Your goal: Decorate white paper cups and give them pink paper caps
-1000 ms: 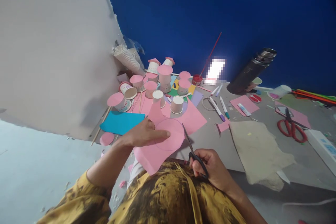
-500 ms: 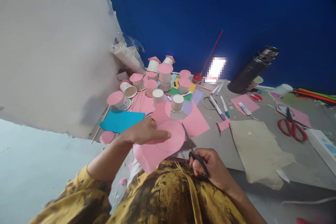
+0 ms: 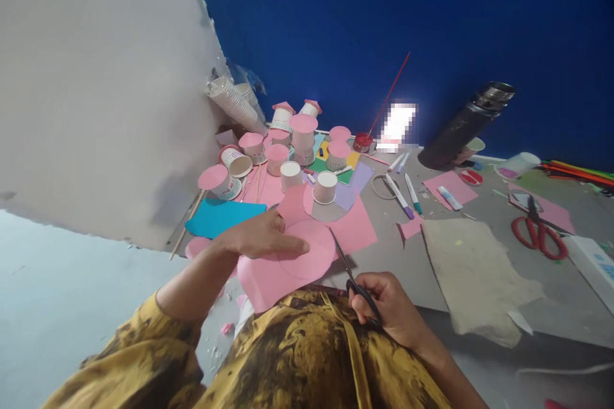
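My left hand [image 3: 261, 234] grips a sheet of pink paper [image 3: 268, 278], thumb on top and the other fingers hidden underneath. A circle is drawn on the sheet, and its right side is cut along the curve. In my right hand [image 3: 381, 300] is a pair of black-handled scissors [image 3: 341, 252], fingers through the loops, blades pointing up and away along the circle's right edge. The blades look nearly closed. Just beyond lies another pink sheet [image 3: 357, 230] with a round hole cut in it. Two upturned white paper cups [image 3: 326, 188] stand behind it.
Several paper cups with pink paper tops [image 3: 303, 134] crowd the back left, near stacked cups [image 3: 235, 102]. A blue sheet [image 3: 223, 216] lies left. Rightward are markers [image 3: 398, 195], a black flask [image 3: 463, 128], a beige cloth [image 3: 472, 281] and red-handled scissors [image 3: 540, 236].
The held pink sheet has been turned a little and lowered, and its upper part has swung left, uncovering the hole in the sheet behind. My right hand with the scissors has barely moved.
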The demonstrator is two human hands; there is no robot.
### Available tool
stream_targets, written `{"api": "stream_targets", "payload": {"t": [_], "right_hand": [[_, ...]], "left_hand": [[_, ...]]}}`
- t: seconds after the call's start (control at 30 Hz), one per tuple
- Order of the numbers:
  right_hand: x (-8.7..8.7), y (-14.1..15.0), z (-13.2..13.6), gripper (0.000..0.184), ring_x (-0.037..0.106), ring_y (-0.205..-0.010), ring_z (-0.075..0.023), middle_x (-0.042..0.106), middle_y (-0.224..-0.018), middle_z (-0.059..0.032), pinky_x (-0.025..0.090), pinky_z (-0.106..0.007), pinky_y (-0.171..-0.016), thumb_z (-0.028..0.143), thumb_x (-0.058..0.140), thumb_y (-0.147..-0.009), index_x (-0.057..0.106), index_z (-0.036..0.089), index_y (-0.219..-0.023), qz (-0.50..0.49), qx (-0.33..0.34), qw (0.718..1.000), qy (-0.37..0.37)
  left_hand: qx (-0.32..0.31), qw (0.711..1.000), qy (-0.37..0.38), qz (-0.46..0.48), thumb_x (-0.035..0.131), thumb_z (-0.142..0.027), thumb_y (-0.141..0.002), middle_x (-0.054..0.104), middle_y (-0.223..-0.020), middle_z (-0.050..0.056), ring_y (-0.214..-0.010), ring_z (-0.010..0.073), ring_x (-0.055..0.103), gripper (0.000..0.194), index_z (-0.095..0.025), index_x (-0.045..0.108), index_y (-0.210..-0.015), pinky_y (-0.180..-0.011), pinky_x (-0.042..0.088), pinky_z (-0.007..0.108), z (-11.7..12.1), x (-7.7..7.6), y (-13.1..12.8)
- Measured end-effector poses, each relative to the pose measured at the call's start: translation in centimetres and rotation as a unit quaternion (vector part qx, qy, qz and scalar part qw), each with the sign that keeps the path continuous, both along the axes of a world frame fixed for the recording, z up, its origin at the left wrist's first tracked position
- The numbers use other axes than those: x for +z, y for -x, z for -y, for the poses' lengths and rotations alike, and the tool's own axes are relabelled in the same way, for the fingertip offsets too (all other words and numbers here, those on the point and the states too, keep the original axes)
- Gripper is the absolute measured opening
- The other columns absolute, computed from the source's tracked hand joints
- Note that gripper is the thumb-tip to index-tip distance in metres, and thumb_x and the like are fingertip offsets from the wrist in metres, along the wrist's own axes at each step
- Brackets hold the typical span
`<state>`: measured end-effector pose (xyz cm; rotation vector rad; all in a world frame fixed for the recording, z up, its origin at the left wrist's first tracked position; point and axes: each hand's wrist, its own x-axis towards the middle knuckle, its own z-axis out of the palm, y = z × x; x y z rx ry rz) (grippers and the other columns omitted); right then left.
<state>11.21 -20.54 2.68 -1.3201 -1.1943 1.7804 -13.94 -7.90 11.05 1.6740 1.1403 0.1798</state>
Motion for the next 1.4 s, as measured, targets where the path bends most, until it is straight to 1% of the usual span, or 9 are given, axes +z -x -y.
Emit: {"api": "stream_targets", "payload": {"t": [0.07,0.23,0.37,0.63,0.77,0.97,1.1,1.23,1.4], "right_hand": [[-0.1,-0.1,0.0,0.043,0.050,-0.050,-0.0107,0.058,-0.053,0.0017,0.039,-0.022,-0.052,0.055,0.083,-0.070,0.062,0.017,-0.064,0.002,0.002,1.000,0.001],[-0.2,-0.2,0.1,0.040,0.052,-0.051,-0.0109,0.061,-0.053,0.0016,0.039,-0.022,-0.052,0.052,0.085,-0.069,0.065,0.016,-0.067,-0.005,0.007,1.000,0.003],[-0.3,-0.1,0.2,0.040,0.051,-0.050,-0.0103,0.060,-0.053,0.0017,0.038,-0.021,-0.052,0.051,0.084,-0.070,0.064,0.016,-0.065,-0.011,-0.001,1.000,-0.001],[0.3,0.2,0.1,0.037,0.050,-0.049,-0.0107,0.058,-0.052,0.0022,0.041,-0.023,-0.052,0.047,0.081,-0.070,0.060,0.018,-0.062,-0.009,-0.002,1.000,0.005],[0.4,0.3,0.1,0.037,0.051,-0.049,-0.0114,0.057,-0.052,0.0023,0.042,-0.024,-0.053,0.048,0.079,-0.071,0.060,0.018,-0.062,-0.002,0.003,1.000,-0.001],[0.3,0.2,0.2,0.043,0.051,-0.049,-0.0116,0.056,-0.051,0.0025,0.041,-0.024,-0.053,0.053,0.084,-0.066,0.060,0.018,-0.059,-0.006,0.000,1.000,0.019],[0.4,0.2,0.3,0.043,0.050,-0.049,-0.0111,0.056,-0.050,0.0033,0.041,-0.024,-0.053,0.052,0.087,-0.063,0.061,0.018,-0.059,-0.012,0.002,0.999,0.036],[0.4,0.2,0.4,0.040,0.052,-0.050,-0.0115,0.057,-0.052,0.0030,0.041,-0.023,-0.053,0.050,0.087,-0.063,0.064,0.017,-0.062,-0.009,0.005,0.999,0.043],[0.3,0.1,0.4,0.039,0.052,-0.051,-0.0112,0.059,-0.052,0.0025,0.040,-0.023,-0.052,0.048,0.086,-0.063,0.063,0.017,-0.061,0.000,0.005,0.999,0.039]], "left_hand": [[-0.006,1.000,0.008,-0.009,0.086,-0.050,-0.063,0.022,-0.039,-0.005,-0.038,0.0059,0.017,0.065,-0.021,0.036,-0.035,-0.038,0.010,0.028,-0.2,0.1,0.0],[-0.079,0.993,0.047,-0.069,0.079,-0.051,-0.074,0.025,-0.039,-0.004,-0.038,0.0072,0.021,0.067,-0.021,0.032,-0.037,-0.038,0.013,0.030,-0.7,0.1,-0.2],[-0.094,0.991,0.050,-0.087,0.077,-0.051,-0.076,0.026,-0.040,-0.003,-0.037,0.0079,0.023,0.067,-0.021,0.032,-0.037,-0.037,0.015,0.031,-0.8,0.2,-0.4],[-0.111,0.993,0.050,-0.007,0.082,-0.055,-0.071,0.026,-0.037,-0.002,-0.034,0.0077,0.022,0.069,-0.021,0.034,-0.034,-0.034,0.011,0.031,-1.1,-0.3,-0.2],[-0.114,0.992,0.054,-0.003,0.082,-0.057,-0.070,0.026,-0.035,-0.002,-0.033,0.0082,0.022,0.069,-0.021,0.035,-0.033,-0.033,0.010,0.030,-1.3,-0.5,-0.1],[-0.145,0.988,0.044,0.026,0.082,-0.053,-0.072,0.031,-0.032,-0.001,-0.031,0.0084,0.022,0.064,-0.022,0.042,-0.033,-0.033,0.012,0.030,-1.8,-0.6,0.2],[-0.158,0.986,0.029,0.042,0.084,-0.051,-0.070,0.032,-0.032,-0.002,-0.032,0.0087,0.023,0.061,-0.021,0.044,-0.035,-0.033,0.016,0.029,-2.3,-0.9,0.4],[-0.196,0.980,0.039,0.004,0.081,-0.052,-0.070,0.026,-0.031,-0.003,-0.032,0.0083,0.022,0.065,-0.021,0.038,-0.033,-0.032,0.013,0.029,-2.7,-0.7,0.0],[-0.209,0.973,0.052,-0.088,0.078,-0.051,-0.072,0.028,-0.031,-0.002,-0.032,0.0082,0.022,0.065,-0.022,0.036,-0.033,-0.031,0.014,0.028,-2.8,0.0,-0.8]]}}
